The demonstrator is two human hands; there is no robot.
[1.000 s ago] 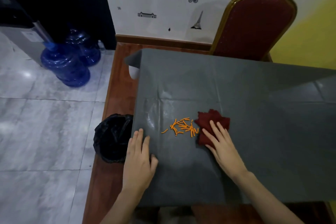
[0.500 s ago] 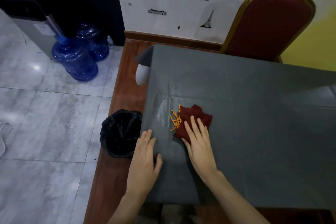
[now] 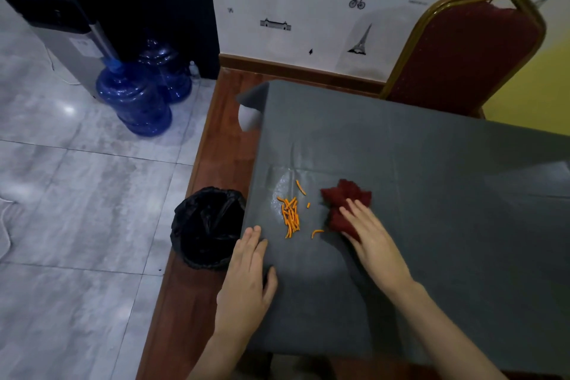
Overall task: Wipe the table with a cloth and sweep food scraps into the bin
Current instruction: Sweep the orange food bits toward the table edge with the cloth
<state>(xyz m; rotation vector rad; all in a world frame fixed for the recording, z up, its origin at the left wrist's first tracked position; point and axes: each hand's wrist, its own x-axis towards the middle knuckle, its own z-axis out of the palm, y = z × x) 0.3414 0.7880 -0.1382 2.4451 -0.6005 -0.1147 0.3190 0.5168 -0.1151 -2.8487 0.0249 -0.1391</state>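
A dark red cloth [image 3: 344, 198] lies crumpled on the grey-covered table [image 3: 431, 194]. My right hand [image 3: 371, 236] presses flat on the cloth's near part, fingers spread over it. A small heap of orange food strips [image 3: 290, 215] lies to the left of the cloth, near the table's left edge, with a few stray strips around it. My left hand [image 3: 246, 281] rests flat on the table's left edge, holding nothing. A bin with a black bag [image 3: 207, 227] stands on the floor just beside that edge, its mouth open.
A red chair with a gold frame [image 3: 468, 52] stands at the table's far side. Two blue water jugs [image 3: 135, 99] and a dispenser [image 3: 58, 18] stand on the tiled floor at the far left. A wooden strip [image 3: 216, 145] runs along the table's left side.
The cloth under my right hand pushed the orange strips left toward the table edge, then drew back to the right, leaving the strips in a heap. My left hand stayed at the edge.
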